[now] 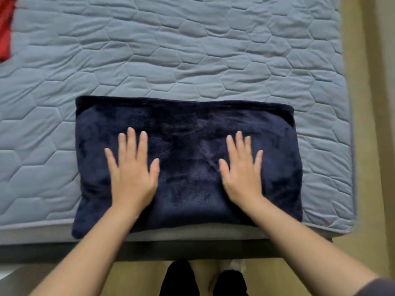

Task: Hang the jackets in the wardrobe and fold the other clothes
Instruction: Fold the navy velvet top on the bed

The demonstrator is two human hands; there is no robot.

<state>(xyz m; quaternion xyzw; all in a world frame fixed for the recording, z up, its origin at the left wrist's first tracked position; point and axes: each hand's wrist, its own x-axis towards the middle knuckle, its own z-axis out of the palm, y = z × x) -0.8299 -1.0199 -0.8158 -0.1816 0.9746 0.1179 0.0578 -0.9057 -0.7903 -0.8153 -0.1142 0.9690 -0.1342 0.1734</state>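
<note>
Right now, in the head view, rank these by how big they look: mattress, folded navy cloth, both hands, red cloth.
1. mattress
2. navy cloth
3. left hand and right hand, which look alike
4. red cloth: only a strip shows at the frame edge, so its full size is unsure

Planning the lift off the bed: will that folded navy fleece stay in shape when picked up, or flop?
The navy fleece will probably flop: it looks soft and plush, and its near edge droops over the mattress edge. Likely light, since it lies thick but loose. Left hand and right hand rest flat on it; supporting from beneath seems safer.
</note>
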